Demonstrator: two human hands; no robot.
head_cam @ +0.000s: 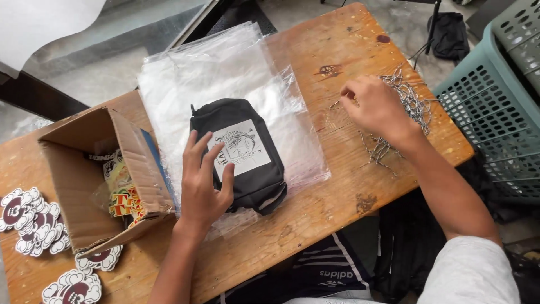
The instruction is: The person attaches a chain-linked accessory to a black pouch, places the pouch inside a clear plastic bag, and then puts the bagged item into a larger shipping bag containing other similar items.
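A black pouch [254, 174] with a white printed patch lies on a stack of clear plastic bags [219, 73] in the middle of the wooden table [332, 202]. My left hand [203, 183] rests flat on the pouch's left side, fingers spread over the patch. My right hand [376, 106] is at the table's right part, fingertips pinching into a pile of silver ball chains [413, 104].
An open cardboard box [84, 180] with stickers inside lies on its side at the left. Cloud-shaped stickers [31, 222] are spread at the table's left edge. A teal plastic basket [495, 107] stands off the right edge.
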